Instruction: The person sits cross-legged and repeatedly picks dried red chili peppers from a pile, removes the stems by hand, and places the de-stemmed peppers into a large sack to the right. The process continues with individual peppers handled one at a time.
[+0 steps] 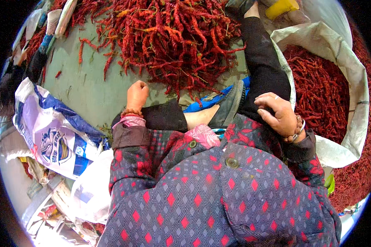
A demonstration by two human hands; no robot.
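Observation:
My left hand (138, 95) is curled into a fist over my bent left knee, below the heap of dried red chili peppers (173, 40). I see nothing sticking out of it, and its palm side is hidden. My right hand (273, 113), with a ring and a beaded bracelet, lies loosely bent over my black trouser leg (264, 61). Its thumb is apart from the fingers and nothing shows in it. Just to its right stands a white woven sack (357, 92), its rim rolled down, with red chilies (318, 89) inside.
Loose chilies lie on the greenish floor (71, 68). A printed plastic sack (58, 132) lies to my left. Another person's sleeved arm (41, 52) is at the far left. A yellow object (281, 8) sits at the top right. More chilies (355, 182) spread beyond the woven sack.

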